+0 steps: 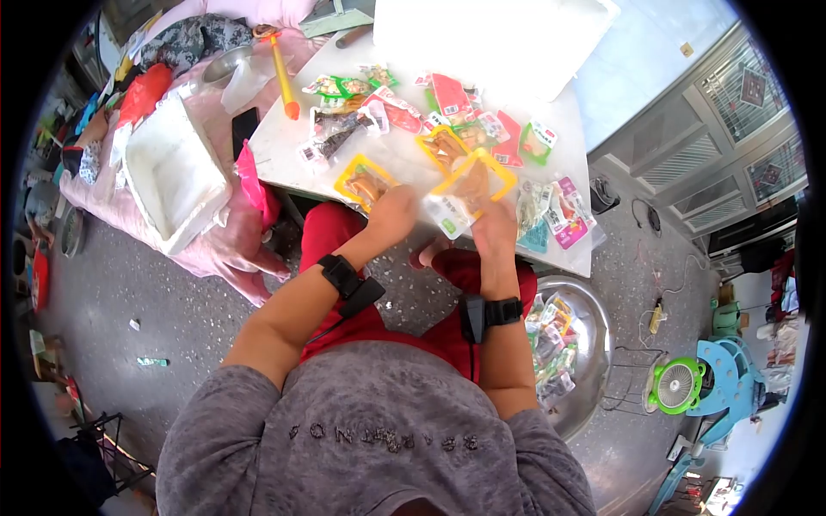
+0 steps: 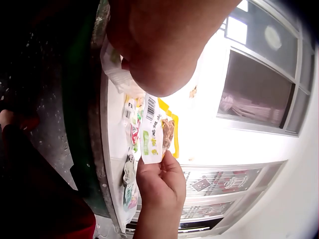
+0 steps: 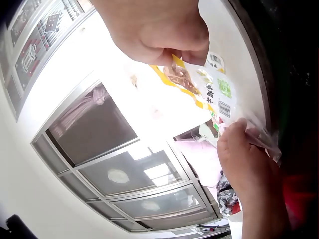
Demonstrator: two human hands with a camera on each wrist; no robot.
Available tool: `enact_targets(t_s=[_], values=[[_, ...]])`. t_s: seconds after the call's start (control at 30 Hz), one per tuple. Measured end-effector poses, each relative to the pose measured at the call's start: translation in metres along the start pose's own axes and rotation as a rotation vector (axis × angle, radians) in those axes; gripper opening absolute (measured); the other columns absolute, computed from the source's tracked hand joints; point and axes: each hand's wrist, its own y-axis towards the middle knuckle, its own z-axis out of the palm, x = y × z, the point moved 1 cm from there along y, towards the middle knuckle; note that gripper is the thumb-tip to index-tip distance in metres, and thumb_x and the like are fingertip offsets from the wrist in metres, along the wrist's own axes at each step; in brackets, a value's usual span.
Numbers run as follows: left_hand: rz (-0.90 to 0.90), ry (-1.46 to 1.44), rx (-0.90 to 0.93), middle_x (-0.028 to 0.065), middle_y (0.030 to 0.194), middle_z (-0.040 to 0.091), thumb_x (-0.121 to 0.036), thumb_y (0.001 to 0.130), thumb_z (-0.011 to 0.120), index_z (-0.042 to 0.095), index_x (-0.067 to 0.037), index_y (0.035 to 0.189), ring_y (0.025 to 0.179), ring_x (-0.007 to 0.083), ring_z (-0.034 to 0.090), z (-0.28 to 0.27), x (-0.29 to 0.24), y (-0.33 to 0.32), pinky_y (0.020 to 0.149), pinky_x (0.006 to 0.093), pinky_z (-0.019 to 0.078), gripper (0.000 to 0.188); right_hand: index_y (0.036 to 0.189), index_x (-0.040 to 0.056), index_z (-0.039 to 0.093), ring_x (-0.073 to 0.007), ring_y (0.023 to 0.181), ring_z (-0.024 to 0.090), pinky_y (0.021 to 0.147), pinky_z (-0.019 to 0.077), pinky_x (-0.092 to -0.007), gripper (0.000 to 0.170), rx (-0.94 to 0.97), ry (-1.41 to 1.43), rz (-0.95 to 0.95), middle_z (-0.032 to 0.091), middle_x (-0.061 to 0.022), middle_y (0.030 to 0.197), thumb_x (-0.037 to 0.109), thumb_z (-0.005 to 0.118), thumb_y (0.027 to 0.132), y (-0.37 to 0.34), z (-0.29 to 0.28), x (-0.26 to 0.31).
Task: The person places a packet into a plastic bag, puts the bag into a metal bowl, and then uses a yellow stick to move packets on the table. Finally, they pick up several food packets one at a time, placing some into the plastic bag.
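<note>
Over the table's front edge, my right hand pinches one end of a yellow-edged food packet. Brown food shows through its clear part, and its white label carries a barcode. On the other side, my left hand has its fingers curled; the right wrist view shows clear plastic pinched in them, close to the packet's barcode end. Beside the left hand, another yellow-edged packet lies on the table. A third yellow-edged packet lies behind the held one, partly covered by it.
Several red, green and clear food packets cover the white table. A white foam box stands at the back. A metal basin with packets sits on the floor at right. At left, a white foam tray rests on pink cloth.
</note>
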Motion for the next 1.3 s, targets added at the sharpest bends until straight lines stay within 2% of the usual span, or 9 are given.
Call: enact_targets(t_s=[0.07,0.37,0.6,0.7,0.8,0.9,1.0,1.1,1.3], values=[[-0.008,-0.041,-0.050,0.0160,0.072,0.050,-0.009,0.074,0.046,0.048,-0.002,0.075,0.071,0.0319,0.050,-0.001,0.000,0.001,0.062,0.0359,0.0400,0.007,0.086,-0.0035,0.046,-0.0204,0.080,0.054,0.075,0.0450,-0.0314,0.015,0.016,-0.020,-0.004,0.053,-0.0138,0.088,-0.010,0.048,0.072,-0.007,0.003,-0.005],[-0.006,-0.080,-0.089,0.0165,0.070,0.050,-0.009,0.073,0.047,0.048,-0.001,0.074,0.069,0.0312,0.050,0.003,0.011,-0.001,0.060,0.0358,0.0395,0.008,0.086,0.0007,0.040,-0.0220,0.082,0.054,0.072,0.0472,-0.0335,0.014,-0.114,0.021,0.082,0.051,-0.0123,0.089,-0.005,0.047,0.076,-0.015,0.000,-0.014],[0.150,0.208,-0.035,0.0145,0.068,0.049,-0.008,0.070,0.048,0.048,-0.003,0.069,0.068,0.0325,0.049,-0.006,-0.014,-0.004,0.058,0.0398,0.0395,0.006,0.090,0.0025,0.039,-0.0202,0.085,0.053,0.073,0.0469,-0.0320,0.016,-0.103,0.103,0.215,0.050,-0.0108,0.094,-0.003,0.047,0.077,-0.030,0.003,-0.033],[0.158,0.365,0.059,0.0131,0.065,0.048,-0.009,0.069,0.049,0.047,-0.004,0.067,0.064,0.0317,0.050,-0.014,-0.031,-0.003,0.056,0.0406,0.0403,0.006,0.096,0.0003,0.046,-0.0138,0.078,0.053,0.065,0.0449,-0.0264,0.017,-0.130,0.135,0.290,0.054,-0.0067,0.090,0.001,0.046,0.079,-0.042,0.010,-0.039],[0.167,0.420,0.099,0.0121,0.064,0.048,-0.011,0.068,0.049,0.047,-0.005,0.066,0.060,0.0302,0.051,-0.019,-0.041,-0.002,0.052,0.0398,0.0411,0.007,0.094,0.0066,0.044,-0.0135,0.076,0.053,0.062,0.0460,-0.0266,0.019,-0.083,0.181,0.421,0.053,-0.0060,0.088,0.000,0.049,0.077,-0.043,0.004,-0.045],[0.202,0.417,0.066,0.0111,0.064,0.049,-0.012,0.069,0.048,0.047,-0.006,0.066,0.058,0.0286,0.051,-0.021,-0.044,-0.003,0.050,0.0382,0.0418,0.007,0.092,0.0084,0.048,-0.0118,0.065,0.053,0.050,0.0429,-0.0230,0.018,0.041,0.027,0.425,0.054,-0.0035,0.079,0.001,0.051,0.076,-0.046,0.001,-0.049],[0.187,0.403,0.053,0.0103,0.063,0.048,-0.012,0.069,0.047,0.048,-0.006,0.067,0.058,0.0275,0.052,-0.021,-0.046,-0.004,0.050,0.0372,0.0423,0.006,0.089,0.0089,0.050,-0.0108,0.056,0.051,0.043,0.0397,-0.0209,0.015,0.008,-0.082,0.389,0.054,-0.0013,0.072,0.003,0.053,0.075,-0.051,0.011,-0.048],[0.193,0.378,0.067,0.0100,0.063,0.048,-0.012,0.069,0.047,0.049,-0.006,0.069,0.059,0.0275,0.052,-0.028,-0.056,-0.005,0.051,0.0374,0.0426,0.006,0.088,0.0098,0.050,-0.0106,0.054,0.051,0.042,0.0384,-0.0198,0.014,0.073,-0.191,0.512,0.054,-0.0010,0.069,0.006,0.054,0.075,-0.049,0.003,-0.057],[0.180,0.332,0.084,0.0096,0.067,0.049,-0.012,0.070,0.048,0.052,-0.007,0.073,0.062,0.0279,0.052,-0.035,-0.054,-0.010,0.054,0.0377,0.0426,0.007,0.090,0.0096,0.049,-0.0108,0.054,0.051,0.041,0.0393,-0.0199,0.014,0.095,-0.148,0.558,0.054,-0.0022,0.069,0.017,0.051,0.079,-0.051,-0.005,-0.050]])
